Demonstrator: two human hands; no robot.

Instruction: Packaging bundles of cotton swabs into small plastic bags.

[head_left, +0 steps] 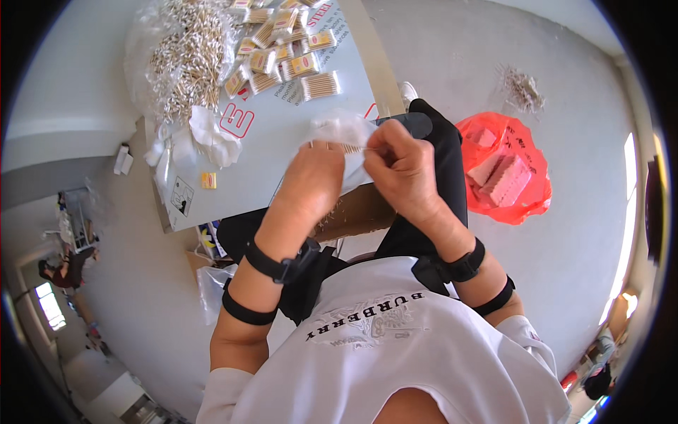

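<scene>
In front of me both hands work on a small clear plastic bag [342, 127] at the table's near right edge. A row of cotton swabs [347, 148] shows between the hands. My left hand [315, 177] is closed around the swabs and the bag, its fingertips mostly hidden. Beside it my right hand [404, 169] pinches the edge of the bag between thumb and fingers. Farther off lie several filled packs of cotton swabs [320, 86], many with yellow labels. To their left, a large heap of loose cotton swabs [187, 60] spills from a clear bag.
Crumpled white plastic [212, 138] and a small yellow label card [208, 180] lie on the grey table [261, 169]. A cardboard box [357, 212] is below the hands. On the floor, a red bag [542, 185] holds pink packs [507, 180], near scattered swabs [522, 88].
</scene>
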